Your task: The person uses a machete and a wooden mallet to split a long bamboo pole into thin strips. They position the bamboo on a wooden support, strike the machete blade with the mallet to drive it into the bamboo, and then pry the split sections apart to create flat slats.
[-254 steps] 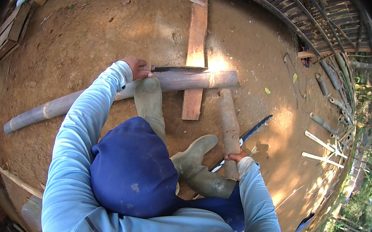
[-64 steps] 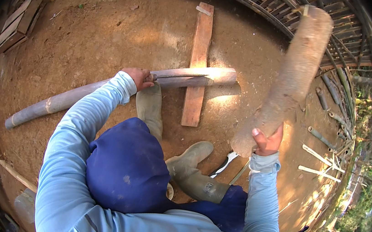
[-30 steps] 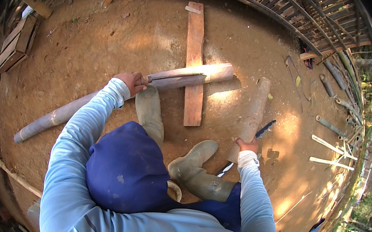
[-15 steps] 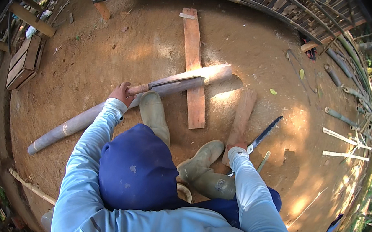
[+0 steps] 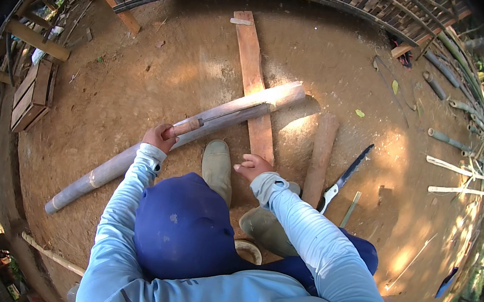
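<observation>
Left hand point(image 5: 160, 137): wrapped around the wooden handle of a knife point(image 5: 188, 127), its blade laid along a bamboo pole point(image 5: 109, 170) rested across a plank point(image 5: 247, 56). Right hand point(image 5: 254, 167): loosely curled, held by the plank's near end. Log point(image 5: 320, 154), saw point(image 5: 344, 179): laid side by side, rightward. Slatted crate point(image 5: 33, 94): stood far left, contents hidden.

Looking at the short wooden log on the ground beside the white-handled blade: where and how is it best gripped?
Probably around the near end of the log, the right hand coming from above: the log lies pointing away from the person, so that end is closest. The blade's white handle lies just right and a boot just left, making a low sideways approach look tighter.
</observation>
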A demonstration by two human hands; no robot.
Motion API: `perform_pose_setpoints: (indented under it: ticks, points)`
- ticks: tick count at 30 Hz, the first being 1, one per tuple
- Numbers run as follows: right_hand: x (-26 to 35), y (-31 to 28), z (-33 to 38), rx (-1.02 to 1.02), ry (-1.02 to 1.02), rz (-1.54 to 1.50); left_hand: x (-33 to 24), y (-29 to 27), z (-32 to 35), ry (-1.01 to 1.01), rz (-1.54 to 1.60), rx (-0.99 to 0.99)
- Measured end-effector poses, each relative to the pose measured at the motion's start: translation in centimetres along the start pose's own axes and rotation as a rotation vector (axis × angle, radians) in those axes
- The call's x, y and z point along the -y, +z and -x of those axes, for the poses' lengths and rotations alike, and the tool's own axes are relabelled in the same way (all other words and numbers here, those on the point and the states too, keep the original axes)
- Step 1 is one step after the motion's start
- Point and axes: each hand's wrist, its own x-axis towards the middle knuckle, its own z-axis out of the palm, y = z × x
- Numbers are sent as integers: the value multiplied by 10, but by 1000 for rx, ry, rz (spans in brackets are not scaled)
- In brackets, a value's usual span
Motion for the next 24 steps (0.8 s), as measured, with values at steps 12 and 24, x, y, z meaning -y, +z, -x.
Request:
perform_pose_setpoints:
  ticks: [12, 24]
  points:
    - [61, 107, -96, 26, 242, -1096, -32, 22, 12, 266, 3, -21]
    - [56, -17, -92, -382, 153, -1588, -19, 80, -19, 90, -504, 205]
